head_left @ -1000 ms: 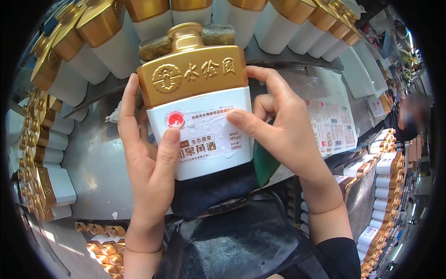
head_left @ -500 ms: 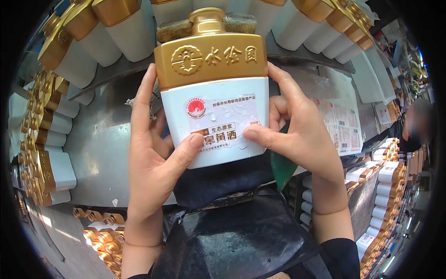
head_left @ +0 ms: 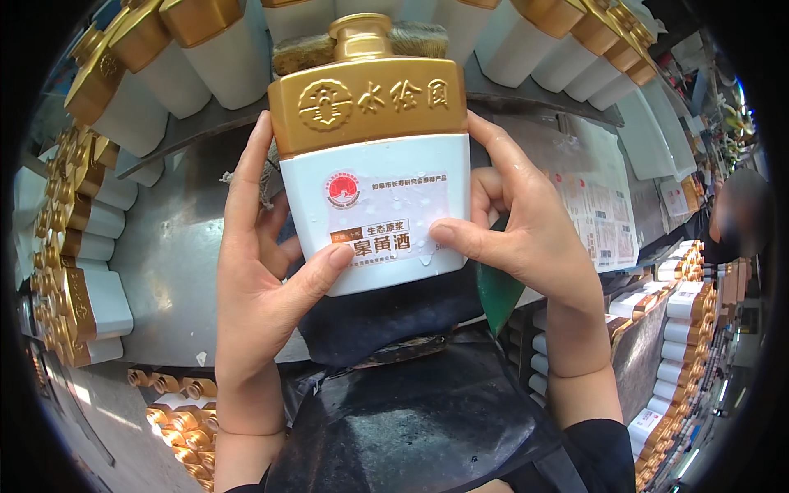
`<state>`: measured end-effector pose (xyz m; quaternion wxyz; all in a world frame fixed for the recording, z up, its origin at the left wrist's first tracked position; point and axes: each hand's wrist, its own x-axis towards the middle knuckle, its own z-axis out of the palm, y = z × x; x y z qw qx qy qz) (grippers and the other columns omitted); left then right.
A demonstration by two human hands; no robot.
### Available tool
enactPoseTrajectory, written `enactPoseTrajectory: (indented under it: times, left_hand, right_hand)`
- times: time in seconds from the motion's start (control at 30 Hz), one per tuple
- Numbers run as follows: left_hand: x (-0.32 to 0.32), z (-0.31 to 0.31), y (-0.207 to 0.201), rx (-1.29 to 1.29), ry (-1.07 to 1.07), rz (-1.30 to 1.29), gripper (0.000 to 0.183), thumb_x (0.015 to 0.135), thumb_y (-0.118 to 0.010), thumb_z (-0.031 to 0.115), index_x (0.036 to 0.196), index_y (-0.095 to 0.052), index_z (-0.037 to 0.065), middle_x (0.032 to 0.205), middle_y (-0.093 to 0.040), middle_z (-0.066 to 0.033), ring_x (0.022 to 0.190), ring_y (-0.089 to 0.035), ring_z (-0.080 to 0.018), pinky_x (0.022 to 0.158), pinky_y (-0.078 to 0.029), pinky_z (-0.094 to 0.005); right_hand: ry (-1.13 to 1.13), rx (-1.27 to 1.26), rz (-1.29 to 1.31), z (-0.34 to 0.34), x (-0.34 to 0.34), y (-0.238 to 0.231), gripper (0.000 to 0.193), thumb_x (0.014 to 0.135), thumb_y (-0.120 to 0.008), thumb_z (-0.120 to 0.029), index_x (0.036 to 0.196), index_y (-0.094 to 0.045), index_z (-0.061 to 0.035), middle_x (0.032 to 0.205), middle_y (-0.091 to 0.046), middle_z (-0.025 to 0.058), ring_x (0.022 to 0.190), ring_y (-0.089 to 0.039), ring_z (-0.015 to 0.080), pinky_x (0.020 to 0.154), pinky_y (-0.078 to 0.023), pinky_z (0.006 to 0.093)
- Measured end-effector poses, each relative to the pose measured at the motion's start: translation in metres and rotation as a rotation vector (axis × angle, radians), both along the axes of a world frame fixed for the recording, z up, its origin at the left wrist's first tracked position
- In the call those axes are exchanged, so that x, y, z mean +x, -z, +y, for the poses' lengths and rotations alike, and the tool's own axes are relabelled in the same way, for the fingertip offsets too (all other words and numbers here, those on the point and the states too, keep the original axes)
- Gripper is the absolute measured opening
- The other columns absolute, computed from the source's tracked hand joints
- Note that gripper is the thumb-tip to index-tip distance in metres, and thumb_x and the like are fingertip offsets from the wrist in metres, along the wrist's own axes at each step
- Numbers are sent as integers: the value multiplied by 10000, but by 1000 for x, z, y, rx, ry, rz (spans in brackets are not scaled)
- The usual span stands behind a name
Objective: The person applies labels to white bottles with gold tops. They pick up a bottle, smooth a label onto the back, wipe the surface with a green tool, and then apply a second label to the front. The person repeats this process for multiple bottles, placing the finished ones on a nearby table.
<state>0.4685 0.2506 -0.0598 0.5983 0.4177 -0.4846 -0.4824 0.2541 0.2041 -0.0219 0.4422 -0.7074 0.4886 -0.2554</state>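
Between my two hands I hold a flat, wide-shouldered bottle upright, its lower body white and its shoulder and neck gold with raised relief. A thin, wet-looking decal with a red round emblem lies on the white front, with water drops around it. My left hand is closed on the bottle's left side, its thumb on the decal's lower left. From the right, my right hand grips the other side, the thumb pressed at the decal's lower right edge. Some fingers of both hands are hidden behind the bottle.
Similar gold-and-white bottles line a raised shelf at the back, with more at left and right. Printed decal sheets lie on the metal table. A green pointed piece hangs near my right wrist. Another person is at far right.
Both hands and the bottle have shifted slightly left. My left thumb has slid a little toward the lower left of the decal, uncovering more of its print.
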Motion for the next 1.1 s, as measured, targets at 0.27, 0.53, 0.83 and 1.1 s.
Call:
enactPoseTrajectory:
  times: [0.27, 0.53, 0.83, 1.1]
  left_hand:
    - [12, 0, 5, 10, 72, 111, 879, 805, -697, 14, 1521, -187, 22, 1509, -280, -177, 1329, -406, -313, 1024, -475, -441]
    - [6, 1, 1, 27, 83, 85, 900, 795, -702, 28, 1525, -176, 38, 1521, -256, -172, 1316, -418, -313, 1003, -494, -421]
    - [17, 12, 19, -224, -40, -394, 540, 889, -621, 138, 1403, -479, 52, 1545, -257, -144, 1448, -229, -308, 1173, -204, -455]
    - [-2, 12, 0, -295, -64, -696, 363, 849, -638, 35, 1202, -691, 97, 1548, -245, -197, 1455, -215, -327, 1153, -212, -396]
  right_hand:
    - [22, 15, -26, 1, 1, 2, 848, 750, -775, -69, 1459, -322, 33, 644, -482, -49, 604, -461, 22, 603, -375, 169]
    - [21, -99, -118, -1, -5, 12, 665, 857, -728, -267, 1384, -450, 27, 596, -506, -10, 545, -470, 56, 521, -373, 217]
    - [316, 199, -538, 44, -44, 17, 160, 895, -675, -88, 976, -561, -11, 943, -658, 48, 819, -615, 64, 734, -506, 225]
    - [209, 125, -379, 71, -24, 18, 144, 869, -674, -68, 889, -543, -13, 841, -608, 13, 767, -586, 44, 675, -482, 213]
